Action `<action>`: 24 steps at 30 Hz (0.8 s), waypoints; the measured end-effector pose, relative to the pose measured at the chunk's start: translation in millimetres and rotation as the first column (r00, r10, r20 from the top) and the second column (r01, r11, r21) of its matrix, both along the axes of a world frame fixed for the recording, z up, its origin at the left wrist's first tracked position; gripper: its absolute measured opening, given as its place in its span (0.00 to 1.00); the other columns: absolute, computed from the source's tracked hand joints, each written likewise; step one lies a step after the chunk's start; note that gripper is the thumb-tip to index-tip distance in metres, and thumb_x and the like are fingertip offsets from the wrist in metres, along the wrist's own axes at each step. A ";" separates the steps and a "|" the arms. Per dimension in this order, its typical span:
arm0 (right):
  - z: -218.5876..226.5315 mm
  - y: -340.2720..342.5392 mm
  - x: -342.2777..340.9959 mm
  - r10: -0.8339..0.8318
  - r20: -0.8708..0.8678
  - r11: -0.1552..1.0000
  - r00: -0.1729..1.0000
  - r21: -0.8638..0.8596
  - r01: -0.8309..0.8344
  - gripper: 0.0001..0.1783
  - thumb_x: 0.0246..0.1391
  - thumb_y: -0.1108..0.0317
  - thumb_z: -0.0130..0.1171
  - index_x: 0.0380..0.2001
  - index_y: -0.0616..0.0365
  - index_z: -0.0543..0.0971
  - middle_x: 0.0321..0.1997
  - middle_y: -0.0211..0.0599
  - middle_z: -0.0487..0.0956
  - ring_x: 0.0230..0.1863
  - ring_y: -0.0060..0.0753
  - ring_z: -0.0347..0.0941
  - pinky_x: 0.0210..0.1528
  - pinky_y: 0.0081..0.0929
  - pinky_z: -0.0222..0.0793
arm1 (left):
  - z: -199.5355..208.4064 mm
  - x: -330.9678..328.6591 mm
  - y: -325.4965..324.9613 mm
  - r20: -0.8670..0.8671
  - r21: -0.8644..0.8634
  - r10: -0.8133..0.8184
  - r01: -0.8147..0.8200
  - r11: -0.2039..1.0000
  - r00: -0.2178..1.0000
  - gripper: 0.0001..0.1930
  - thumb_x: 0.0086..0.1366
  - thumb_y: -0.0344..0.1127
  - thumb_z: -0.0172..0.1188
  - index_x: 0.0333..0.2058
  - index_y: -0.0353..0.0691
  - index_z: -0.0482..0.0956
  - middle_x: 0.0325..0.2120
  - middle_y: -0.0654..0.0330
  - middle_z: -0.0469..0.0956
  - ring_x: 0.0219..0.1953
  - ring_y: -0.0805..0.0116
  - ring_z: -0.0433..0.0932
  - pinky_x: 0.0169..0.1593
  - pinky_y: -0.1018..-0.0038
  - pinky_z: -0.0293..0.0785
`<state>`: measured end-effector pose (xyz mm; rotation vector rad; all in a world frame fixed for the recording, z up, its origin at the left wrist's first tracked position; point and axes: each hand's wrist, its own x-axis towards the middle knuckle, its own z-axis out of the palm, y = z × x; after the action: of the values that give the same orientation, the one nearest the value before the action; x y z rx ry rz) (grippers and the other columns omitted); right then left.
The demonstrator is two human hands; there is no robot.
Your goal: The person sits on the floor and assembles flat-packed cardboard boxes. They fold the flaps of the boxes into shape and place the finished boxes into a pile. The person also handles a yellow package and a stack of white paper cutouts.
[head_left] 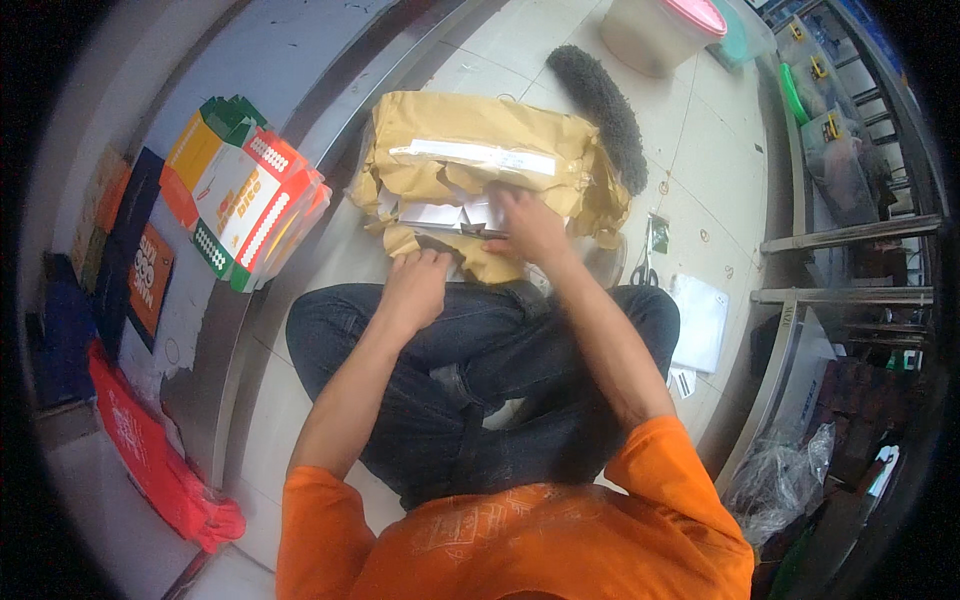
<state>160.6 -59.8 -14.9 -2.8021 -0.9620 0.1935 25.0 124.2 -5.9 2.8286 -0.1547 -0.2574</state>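
Note:
A bulky parcel in brown wrapping paper [470,125] lies on the floor before my crossed legs, torn along its near side. White flat-sided pieces [432,214] show through the tear. My left hand [420,285] is closed, its fingers curled on the torn brown flap at the near edge. At the opening, my right hand [530,228] has its thumb and fingers apart, touching the torn area beside the white pieces. Its fingertips are partly hidden by the paper. A pale strip of tape or label [480,156] runs across the parcel's top.
Scissors [645,268] and a white flat packet [698,322] lie right of my knee. A dark fuzzy roll [600,110] curves behind the parcel, near a pink-lidded tub [650,35]. Colourful folded cartons [245,190] rest at left. Metal shelving [850,235] stands at right.

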 end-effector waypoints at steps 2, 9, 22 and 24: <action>-8.8 10.0 0.2 0.088 0.171 0.991 0.981 0.084 -0.103 0.38 0.39 0.45 0.68 0.49 0.57 0.68 0.43 0.44 0.74 0.47 0.46 0.73 0.46 0.38 0.69 | 10.7 2.2 -6.9 0.103 -0.051 0.019 -0.014 0.999 0.995 0.23 0.55 0.29 0.54 0.52 0.36 0.68 0.52 0.47 0.68 0.51 0.51 0.70 0.54 0.59 0.65; -14.9 24.9 5.8 0.121 0.125 0.990 0.985 0.052 -0.128 0.33 0.43 0.44 0.64 0.45 0.56 0.69 0.44 0.41 0.74 0.46 0.44 0.73 0.45 0.39 0.70 | -9.1 3.3 -3.0 -0.095 -0.006 0.039 -0.040 0.999 0.995 0.24 0.54 0.27 0.53 0.52 0.36 0.70 0.55 0.52 0.67 0.50 0.52 0.72 0.53 0.60 0.66; -8.5 43.1 -7.6 0.169 0.177 0.978 0.969 0.092 -0.188 0.31 0.44 0.42 0.62 0.41 0.57 0.72 0.40 0.42 0.75 0.44 0.43 0.74 0.40 0.38 0.71 | -18.4 -1.4 -2.7 -0.164 -0.060 0.047 -0.058 0.997 0.985 0.22 0.55 0.30 0.52 0.50 0.35 0.69 0.53 0.53 0.68 0.48 0.52 0.74 0.51 0.57 0.69; -18.2 59.0 -4.4 0.168 0.247 0.974 0.954 0.106 -0.199 0.31 0.43 0.41 0.63 0.39 0.57 0.74 0.37 0.43 0.77 0.41 0.44 0.75 0.39 0.38 0.72 | -14.3 -1.6 -2.4 -0.174 -0.055 0.073 -0.084 0.995 0.982 0.21 0.55 0.30 0.52 0.50 0.35 0.69 0.53 0.52 0.69 0.48 0.51 0.74 0.51 0.56 0.69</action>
<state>156.2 -0.7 -33.1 -2.6566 -1.2410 -0.1792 23.4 121.9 -20.2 2.7277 -0.0136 -0.4684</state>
